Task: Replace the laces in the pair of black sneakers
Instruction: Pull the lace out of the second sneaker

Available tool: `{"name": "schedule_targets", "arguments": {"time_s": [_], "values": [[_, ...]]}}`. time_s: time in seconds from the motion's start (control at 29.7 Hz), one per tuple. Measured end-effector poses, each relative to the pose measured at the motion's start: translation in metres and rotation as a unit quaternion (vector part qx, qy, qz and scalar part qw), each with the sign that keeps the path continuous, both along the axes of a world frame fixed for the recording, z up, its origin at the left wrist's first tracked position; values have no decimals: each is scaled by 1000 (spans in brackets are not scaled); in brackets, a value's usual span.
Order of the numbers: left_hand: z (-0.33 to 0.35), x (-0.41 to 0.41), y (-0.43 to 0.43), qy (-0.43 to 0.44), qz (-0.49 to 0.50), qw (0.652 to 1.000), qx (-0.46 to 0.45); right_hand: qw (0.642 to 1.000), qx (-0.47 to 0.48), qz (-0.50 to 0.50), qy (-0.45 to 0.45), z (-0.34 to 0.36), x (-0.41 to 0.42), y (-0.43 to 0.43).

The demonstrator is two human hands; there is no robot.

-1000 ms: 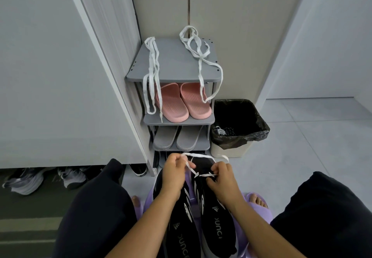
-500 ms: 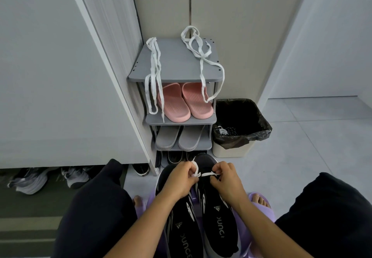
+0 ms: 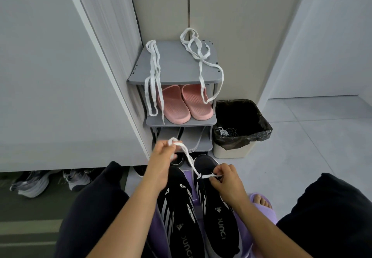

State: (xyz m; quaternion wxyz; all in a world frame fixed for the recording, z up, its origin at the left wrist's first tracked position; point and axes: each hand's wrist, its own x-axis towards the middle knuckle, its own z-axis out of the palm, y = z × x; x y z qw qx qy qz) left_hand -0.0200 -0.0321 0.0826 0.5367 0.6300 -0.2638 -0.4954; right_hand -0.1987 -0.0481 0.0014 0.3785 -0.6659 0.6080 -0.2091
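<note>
Two black sneakers with white stripes sit between my knees, the left sneaker [image 3: 179, 213] and the right sneaker [image 3: 218, 223]. A white lace [image 3: 188, 158] runs from the right sneaker's front eyelets up to my left hand [image 3: 162, 160], which grips it raised above the toes. My right hand [image 3: 225, 179] pinches the lace's other end at the right sneaker's eyelets. Two more white laces lie draped on the grey shoe rack's top, the left lace [image 3: 154, 76] and the right lace [image 3: 199, 56].
The grey shoe rack [image 3: 173, 64] holds pink slippers [image 3: 185, 102] and grey slippers below. A bin [image 3: 239, 129] with a black bag stands right of it. Grey sneakers [image 3: 32, 183] lie under the cabinet at left. My foot in a purple slipper [image 3: 261, 203] rests at right.
My left hand has pulled the lace up and to the left, away from the right sneaker. My right hand stays at the eyelets holding the other end.
</note>
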Motion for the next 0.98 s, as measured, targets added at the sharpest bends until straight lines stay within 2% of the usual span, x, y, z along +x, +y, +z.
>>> {"name": "schedule_targets", "arguments": {"time_s": [0.03, 0.07, 0.1, 0.13, 0.2, 0.24, 0.34, 0.37, 0.4, 0.47, 0.51, 0.54, 0.57, 0.64, 0.71, 0.78, 0.81, 0.84, 0.88, 0.91, 0.94, 0.98], "values": [[-5, -8, 2, 50, -14, 999, 3, 1000, -2, -1, 0, 0, 0, 0], [-11, -15, 4, 66, -28, 997, 12, 1000, -3, 0, 1, 0, 0, 0], [-16, -20, 4, 21, -51, 998, 31, 1000, -3, -1, 2, 0, 0, 0], [-22, -23, 3, -82, -89, 991, 52, 1000, -4, -2, 2, 0, -1, 0], [-31, -27, 6, -307, -179, 931, 88, 1000, -4, -6, -2, 0, -1, 1], [-34, -28, 9, -374, -222, 894, 105, 1000, -3, -8, -6, 0, -1, 1], [-38, -30, 11, -520, -310, 783, 140, 1000, 1, -14, -16, 0, -1, 1], [-38, -29, 9, -519, -310, 786, 131, 1000, 2, -15, -18, 0, -2, 1], [-34, -28, 6, -474, -288, 825, 110, 1000, 2, -16, -20, 0, -2, 1], [-17, -18, 1, -288, -176, 939, 66, 1000, 5, -16, -24, -1, -3, 2], [-6, -8, -2, -184, -95, 977, 41, 1000, 6, -16, -26, -1, -3, 2], [6, 3, -4, -93, -7, 996, 0, 1000, 6, -16, -25, -2, -3, 2], [16, 14, -5, -26, 61, 997, -49, 1000, 4, -14, -22, -2, -2, 2], [30, 27, -4, 50, 116, 984, -129, 1000, -2, -9, -11, -3, -2, 2], [34, 24, -2, 117, 88, 977, -153, 1000, -5, -7, -4, -4, -1, 2], [32, 12, 3, 163, 21, 980, -116, 1000, -7, -7, 0, -4, 0, 2], [29, 4, 5, 127, -16, 989, -77, 1000, -8, -7, 3, -4, 0, 2], [22, -3, 6, 35, -58, 997, -27, 1000, -10, -6, 7, -5, 1, 2], [13, -9, 7, -92, -102, 990, 26, 1000, -13, -6, 10, -5, 1, 2], [1, -14, 8, -236, -155, 957, 69, 1000, -15, -5, 12, -6, 1, 2], [-12, -20, 9, -363, -217, 901, 94, 1000, -17, -4, 12, -6, 1, 2], [-23, -24, 11, -447, -271, 846, 105, 1000, -18, -4, 12, -6, 1, 2]]}}
